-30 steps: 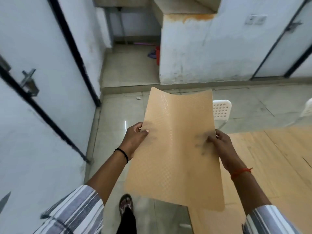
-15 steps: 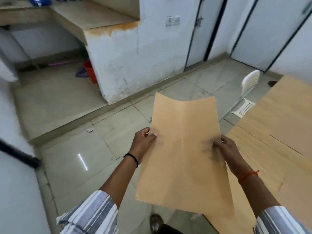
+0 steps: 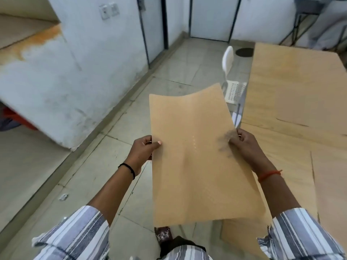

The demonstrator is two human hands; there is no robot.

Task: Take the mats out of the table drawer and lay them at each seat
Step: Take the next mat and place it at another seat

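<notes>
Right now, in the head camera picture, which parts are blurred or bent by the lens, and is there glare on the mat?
Head view: the mat shows a faint row of bright specks near its middle, no strong glare; its dotted texture stays readable. Head view: the left hand is fairly sharp, the right hand is smeared at the fingertips. Head view: door frames and the table edge lean and curve toward the corners, a wide-angle effect.

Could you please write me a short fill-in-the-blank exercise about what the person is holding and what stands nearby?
1. The left hand and the right hand hold one tan ____ by its side edges.
2. The wooden table lies on the person's ____ side.
3. The chair beside the table is ____ in colour.
4. The band on the right wrist is ____.

Missing words: mat; right; white; red
</notes>
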